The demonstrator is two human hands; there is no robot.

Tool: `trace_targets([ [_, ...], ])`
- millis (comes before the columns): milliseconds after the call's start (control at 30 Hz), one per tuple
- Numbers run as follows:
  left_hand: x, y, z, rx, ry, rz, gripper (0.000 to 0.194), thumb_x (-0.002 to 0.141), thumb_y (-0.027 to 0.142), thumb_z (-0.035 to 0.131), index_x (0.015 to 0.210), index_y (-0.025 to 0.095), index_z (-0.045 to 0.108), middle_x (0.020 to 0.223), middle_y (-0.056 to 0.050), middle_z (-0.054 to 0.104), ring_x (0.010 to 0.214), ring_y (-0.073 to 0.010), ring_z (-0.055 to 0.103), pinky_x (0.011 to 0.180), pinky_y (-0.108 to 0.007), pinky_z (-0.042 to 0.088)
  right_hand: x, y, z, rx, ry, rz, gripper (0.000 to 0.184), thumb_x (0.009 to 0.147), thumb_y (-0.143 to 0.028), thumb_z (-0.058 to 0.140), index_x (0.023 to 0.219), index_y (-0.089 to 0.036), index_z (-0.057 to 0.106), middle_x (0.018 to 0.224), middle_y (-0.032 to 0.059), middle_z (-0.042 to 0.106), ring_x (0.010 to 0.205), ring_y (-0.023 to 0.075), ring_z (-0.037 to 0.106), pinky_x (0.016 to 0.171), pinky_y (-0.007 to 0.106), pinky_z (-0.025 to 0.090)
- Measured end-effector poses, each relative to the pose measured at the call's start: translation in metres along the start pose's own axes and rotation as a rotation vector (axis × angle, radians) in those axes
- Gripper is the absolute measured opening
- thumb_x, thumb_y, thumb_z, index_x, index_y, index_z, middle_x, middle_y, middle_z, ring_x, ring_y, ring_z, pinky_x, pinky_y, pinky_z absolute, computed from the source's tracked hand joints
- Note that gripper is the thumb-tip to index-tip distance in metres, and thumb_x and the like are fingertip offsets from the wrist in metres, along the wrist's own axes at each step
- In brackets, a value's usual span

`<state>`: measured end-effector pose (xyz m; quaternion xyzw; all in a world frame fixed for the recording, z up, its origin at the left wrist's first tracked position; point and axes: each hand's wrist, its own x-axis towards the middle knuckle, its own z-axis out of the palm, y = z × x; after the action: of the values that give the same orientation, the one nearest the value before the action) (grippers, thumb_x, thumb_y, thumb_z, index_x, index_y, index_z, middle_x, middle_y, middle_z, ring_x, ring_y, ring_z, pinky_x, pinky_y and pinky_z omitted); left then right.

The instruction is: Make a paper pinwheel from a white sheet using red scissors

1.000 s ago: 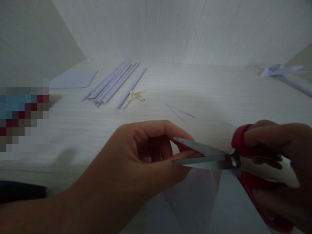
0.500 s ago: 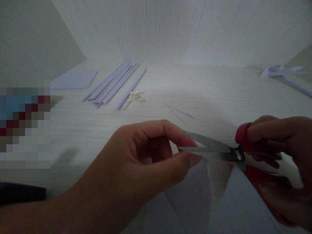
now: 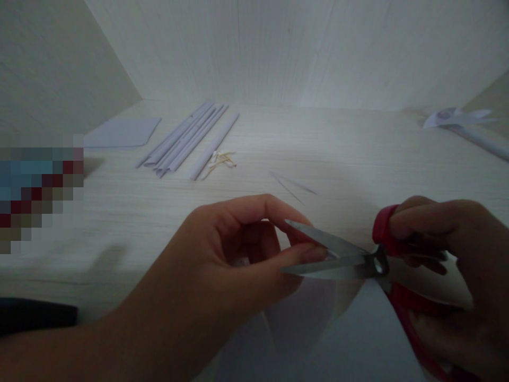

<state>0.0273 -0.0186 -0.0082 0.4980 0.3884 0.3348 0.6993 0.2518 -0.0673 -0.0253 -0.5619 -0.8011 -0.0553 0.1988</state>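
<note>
My left hand point(image 3: 238, 265) pinches the edge of a white sheet of paper point(image 3: 302, 313) between thumb and forefinger. The paper hangs down below the fingers, and part of it is hidden behind the hand. Red-handled scissors point(image 3: 338, 257) are gripped in my right hand point(image 3: 449, 254), with fingers through the loops. Their blades stand apart and point left, crossing in front of my left thumb and fingertips at the paper's edge. Just how the blades meet the paper is hard to make out.
Several rolled paper tubes point(image 3: 186, 138) lie at the back left, with cotton swabs point(image 3: 220, 159) beside them. Thin paper slivers point(image 3: 292, 185) lie mid-table. A paper pinwheel point(image 3: 457, 119) rests at far right, folded paper point(image 3: 123, 132) at far left. A dark object point(image 3: 37, 317) sits at lower left.
My right hand has brought the scissors slightly left and lower, and the blades have spread wider. The paper below has shifted left. My left hand keeps its pinch in nearly the same place.
</note>
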Motion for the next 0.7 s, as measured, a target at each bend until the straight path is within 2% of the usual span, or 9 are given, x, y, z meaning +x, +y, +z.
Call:
trace_targets([
  [133,-0.001,-0.002,-0.001,-0.014,-0.007,0.019,0.011,0.069,0.022,0.077,0.062,0.024,0.07,0.048,0.006,0.054,0.04,-0.0061,0.044,0.034,-0.014,0.034,0.003,0.0,-0.002,0.04,0.014,-0.021,0.041,0.059,-0.019,0.042,0.096,-0.037,0.04,0.055,-0.0054,0.05,0.036,0.016,0.055,0.028,0.018,0.043],
  [267,-0.002,-0.004,-0.002,-0.054,-0.02,-0.002,0.011,0.068,0.016,0.075,0.062,0.024,0.07,0.049,0.007,0.056,0.041,-0.0055,0.044,0.035,-0.013,0.035,0.0,0.002,0.0,0.003,0.016,-0.017,0.042,0.061,-0.02,0.042,0.099,-0.038,0.041,0.06,-0.0035,0.056,0.043,0.0188,0.061,0.03,0.021,0.045],
  [467,-0.002,-0.003,-0.004,0.005,-0.001,0.018,0.011,0.067,0.016,0.074,0.063,0.026,0.072,0.048,0.006,0.056,0.042,-0.0072,0.047,0.036,-0.015,0.034,-0.001,-0.005,0.007,-0.062,0.032,0.24,0.045,0.062,-0.03,0.054,0.104,-0.043,0.052,0.063,0.0011,0.059,0.058,0.029,0.063,0.038,0.032,0.043],
  [700,-0.001,-0.005,-0.005,0.009,-0.015,0.008,0.011,0.067,0.017,0.075,0.063,0.027,0.072,0.049,0.006,0.056,0.042,-0.008,0.047,0.035,-0.015,0.034,0.003,-0.01,0.007,-0.078,0.048,0.27,0.041,0.062,-0.031,0.055,0.101,-0.043,0.055,0.062,0.0003,0.06,0.059,0.0292,0.064,0.038,0.032,0.04],
])
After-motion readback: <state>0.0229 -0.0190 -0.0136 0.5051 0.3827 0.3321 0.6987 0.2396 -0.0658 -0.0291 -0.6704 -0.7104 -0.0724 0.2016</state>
